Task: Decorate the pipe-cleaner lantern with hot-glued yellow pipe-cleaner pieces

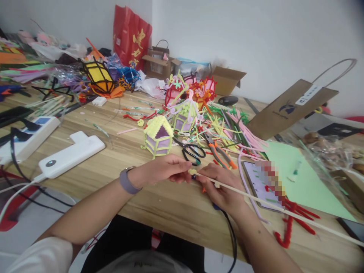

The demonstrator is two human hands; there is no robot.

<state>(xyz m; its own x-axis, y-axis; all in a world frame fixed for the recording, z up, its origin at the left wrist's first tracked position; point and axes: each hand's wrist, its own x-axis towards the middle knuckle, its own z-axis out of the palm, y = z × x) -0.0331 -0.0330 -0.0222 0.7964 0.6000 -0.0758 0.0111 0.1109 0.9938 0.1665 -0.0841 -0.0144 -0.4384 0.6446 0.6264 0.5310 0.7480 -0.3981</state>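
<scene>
My left hand (174,169) is closed, thumb and fingers pinching at a small yellow fuzzy piece (192,172). That piece sits at the tip of a long thin pale stick (264,201). My right hand (220,184) grips the stick close to this tip, and the rest runs over my right forearm toward the right edge. Just beyond my hands lie black-handled scissors (193,151) and pliers with orange-grey handles (217,149). A small house-shaped pipe-cleaner lantern (158,137), yellow with purple panels, stands past my left hand.
Another lantern (183,117) stands among loose pipe cleaners (244,131). A phone (263,184), green sheet (301,174) and red pipe cleaners (295,216) lie right. A brown paper bag (287,110) leans behind. A white charger (72,153) and power strip (31,138) are left.
</scene>
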